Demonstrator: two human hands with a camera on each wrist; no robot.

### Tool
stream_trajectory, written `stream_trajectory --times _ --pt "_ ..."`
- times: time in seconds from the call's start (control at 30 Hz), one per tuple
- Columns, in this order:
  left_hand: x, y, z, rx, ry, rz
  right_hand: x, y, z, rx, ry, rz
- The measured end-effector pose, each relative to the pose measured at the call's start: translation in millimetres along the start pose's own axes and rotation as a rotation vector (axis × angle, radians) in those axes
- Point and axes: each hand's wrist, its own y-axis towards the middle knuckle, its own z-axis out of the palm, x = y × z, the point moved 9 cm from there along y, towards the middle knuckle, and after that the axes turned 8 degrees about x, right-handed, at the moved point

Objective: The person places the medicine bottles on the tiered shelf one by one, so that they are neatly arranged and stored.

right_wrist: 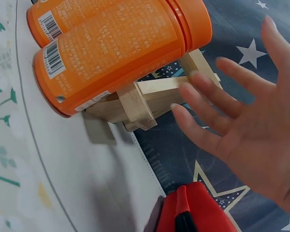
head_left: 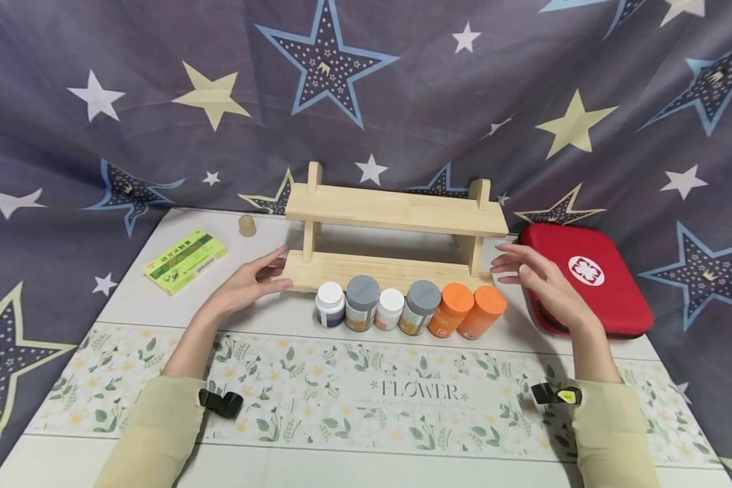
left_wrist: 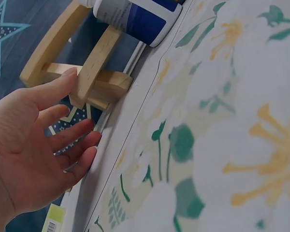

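A two-tier wooden shelf (head_left: 396,209) stands at the back of the table. My left hand (head_left: 247,286) is at its left end with fingers relaxed. In the left wrist view, the thumb tip meets the wood in the picture, though I cannot tell whether it presses. Off the right end, my right hand (head_left: 539,281) hovers with fingers loosely spread, holding nothing. Before the shelf stands a row of bottles: a white bottle with a dark blue label (head_left: 331,305), a grey-lidded bottle (head_left: 362,303), a small white-lidded bottle (head_left: 390,308), another grey-lidded bottle (head_left: 420,307) and two orange bottles (right_wrist: 111,53).
A red zip case (head_left: 585,278) with a white emblem lies at the right, close to my right hand. On the left are a green-yellow medicine box (head_left: 186,261) and a small brown cork-like piece (head_left: 247,226). A floral mat (head_left: 366,393) crosses the table's front.
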Motion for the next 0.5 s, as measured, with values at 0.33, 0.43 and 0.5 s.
stream_trajectory --times 0.33,0.43,0.5 --pt "0.3 2.2 5.6 0.046 0.009 -0.004 -4.4 -6.7 24.3 0.266 -0.044 0.031" --pt "1.5 2.4 6.2 0.059 0.002 -0.014 -9.4 -7.3 26.8 0.278 -0.054 0.081" --pt "2.7 1.9 6.3 0.063 -0.002 -0.020 -11.9 -7.2 28.3 0.281 -0.056 0.108"
